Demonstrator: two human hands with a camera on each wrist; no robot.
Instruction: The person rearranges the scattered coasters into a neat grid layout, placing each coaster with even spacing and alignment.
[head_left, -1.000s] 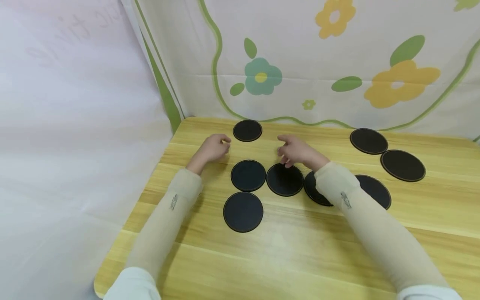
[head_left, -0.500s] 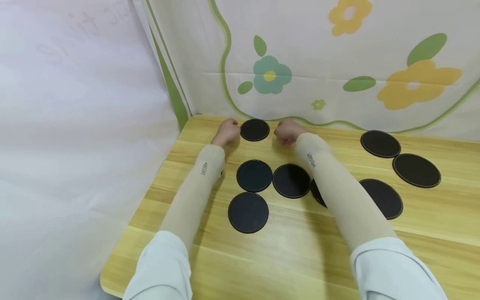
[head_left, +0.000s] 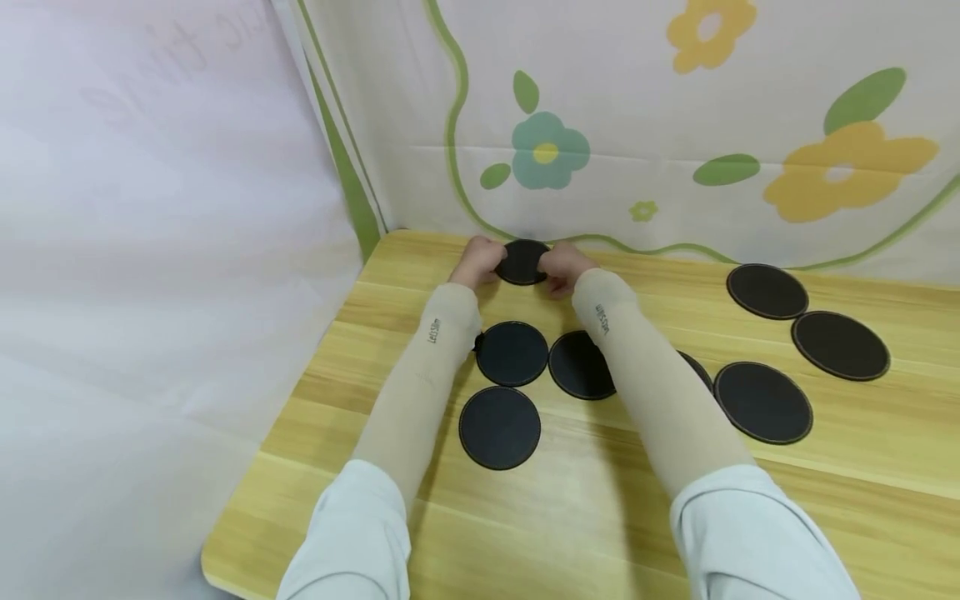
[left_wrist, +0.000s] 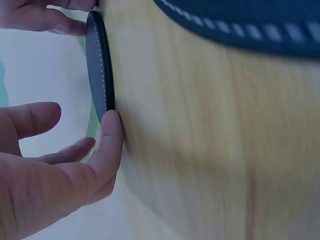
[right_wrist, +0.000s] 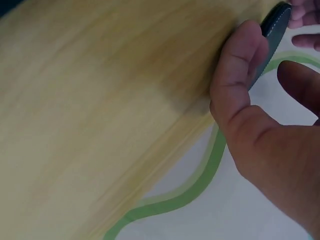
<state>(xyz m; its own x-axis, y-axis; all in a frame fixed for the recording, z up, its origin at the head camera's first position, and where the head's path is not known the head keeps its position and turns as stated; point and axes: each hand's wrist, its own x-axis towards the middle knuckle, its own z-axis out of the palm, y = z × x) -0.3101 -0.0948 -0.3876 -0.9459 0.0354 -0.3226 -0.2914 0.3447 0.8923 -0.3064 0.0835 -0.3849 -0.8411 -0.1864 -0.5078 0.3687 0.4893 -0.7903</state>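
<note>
A round black coaster (head_left: 522, 262) lies at the back edge of the table, between both hands. My left hand (head_left: 480, 260) is at its left edge. In the left wrist view a fingertip (left_wrist: 111, 120) touches the stitched rim of this coaster (left_wrist: 98, 65), while the thumb stays apart from it. On the opposite side is my right hand (head_left: 566, 265). The right wrist view shows its bent fingers (right_wrist: 237, 75) against the edge of the coaster (right_wrist: 275, 32), thumb held away. Neither hand pinches the coaster.
Nearer on the wooden table (head_left: 300, 467) lie more black coasters: one (head_left: 512, 353), another below it (head_left: 499, 427), and one (head_left: 581, 367) partly under the right sleeve. Several others, including one (head_left: 767, 291), sit to the right. A flower-printed cloth (head_left: 637, 125) hangs behind the table.
Both hands have moved forward and inward to the sides of the far coaster. The view has shifted slightly left; the coasters keep their layout.
</note>
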